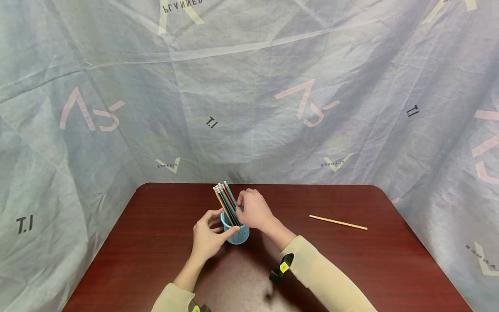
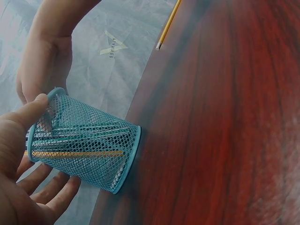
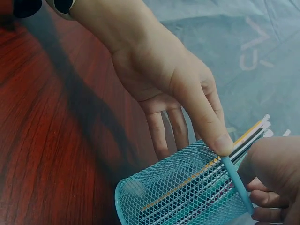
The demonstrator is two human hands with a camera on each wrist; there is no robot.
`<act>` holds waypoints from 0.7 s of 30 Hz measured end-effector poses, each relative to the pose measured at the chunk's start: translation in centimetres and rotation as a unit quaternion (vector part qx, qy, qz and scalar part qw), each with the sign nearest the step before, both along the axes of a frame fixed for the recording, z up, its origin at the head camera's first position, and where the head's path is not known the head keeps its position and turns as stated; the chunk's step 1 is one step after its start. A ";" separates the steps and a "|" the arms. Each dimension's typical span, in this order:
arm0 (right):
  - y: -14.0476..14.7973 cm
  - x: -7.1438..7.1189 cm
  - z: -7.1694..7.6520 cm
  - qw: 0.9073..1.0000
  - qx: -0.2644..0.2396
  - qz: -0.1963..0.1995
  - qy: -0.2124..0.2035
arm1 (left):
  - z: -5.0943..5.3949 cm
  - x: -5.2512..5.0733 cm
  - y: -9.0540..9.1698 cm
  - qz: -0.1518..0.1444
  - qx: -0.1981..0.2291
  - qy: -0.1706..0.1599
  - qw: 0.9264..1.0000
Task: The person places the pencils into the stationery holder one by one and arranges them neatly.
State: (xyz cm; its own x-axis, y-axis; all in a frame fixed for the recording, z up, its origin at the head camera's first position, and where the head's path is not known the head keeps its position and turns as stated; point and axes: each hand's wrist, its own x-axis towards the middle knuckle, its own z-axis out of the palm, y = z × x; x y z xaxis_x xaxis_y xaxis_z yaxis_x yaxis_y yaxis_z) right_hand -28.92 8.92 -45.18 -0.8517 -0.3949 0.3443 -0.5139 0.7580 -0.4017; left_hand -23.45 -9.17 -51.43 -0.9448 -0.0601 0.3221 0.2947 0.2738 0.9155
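A light blue mesh pencil cup [image 1: 238, 236] stands on the table, tilted in neither hand's direction that I can tell. Several pencils [image 1: 226, 201], green, dark and yellow with white ends, lean to the left inside it. My left hand [image 1: 208, 236] grips the cup near its rim, thumb in front and fingers behind; the left wrist view shows this mesh cup [image 2: 89, 136] up close. On the other side, my right hand [image 1: 255, 210] has curled fingers against a green pencil at the rim and seems to pinch it. Its fingertips are partly hidden.
One yellow pencil [image 1: 338, 222] lies on the dark red-brown table [image 1: 156, 242], right of the cup. Grey printed cloth [image 1: 249, 108] hangs behind the table and along both sides. Each wrist wears a strapped black camera [image 1: 277, 274].
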 end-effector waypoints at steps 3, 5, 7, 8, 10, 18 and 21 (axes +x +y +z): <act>-0.1 0.0 0.0 1.000 0.002 -0.004 0.002 | 0.0 0.0 0.0 0.000 -0.001 0.000 1.000; -0.2 -0.1 -0.1 1.000 0.003 -0.007 0.002 | 0.0 -0.1 0.0 0.000 -0.001 -0.001 1.000; -0.1 0.0 -0.1 1.000 0.001 -0.009 0.002 | -0.1 -0.1 0.0 -0.002 0.001 -0.002 1.000; 0.0 0.0 -0.1 1.000 -0.001 -0.009 0.002 | -0.1 -0.1 0.0 -0.002 0.002 -0.002 1.000; 0.2 0.1 0.0 1.000 -0.010 -0.008 0.004 | -0.1 -0.1 0.0 -0.003 0.005 -0.003 1.000; 2.6 0.0 0.8 0.998 -0.039 -0.008 0.042 | -0.1 -0.2 0.0 0.000 0.011 0.002 1.000; 4.1 -0.3 1.2 0.997 -0.053 -0.012 0.060 | -0.2 -0.2 0.1 0.001 0.013 0.006 1.000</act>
State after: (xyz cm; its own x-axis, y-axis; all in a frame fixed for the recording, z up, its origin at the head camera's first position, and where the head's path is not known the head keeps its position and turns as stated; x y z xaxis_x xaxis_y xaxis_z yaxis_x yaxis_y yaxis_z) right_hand -29.21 13.05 -44.00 -0.8111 -0.3303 0.4827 -0.5445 0.7277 -0.4170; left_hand -23.67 -9.09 -51.65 -0.9409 -0.0698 0.3315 0.3051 0.2512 0.9186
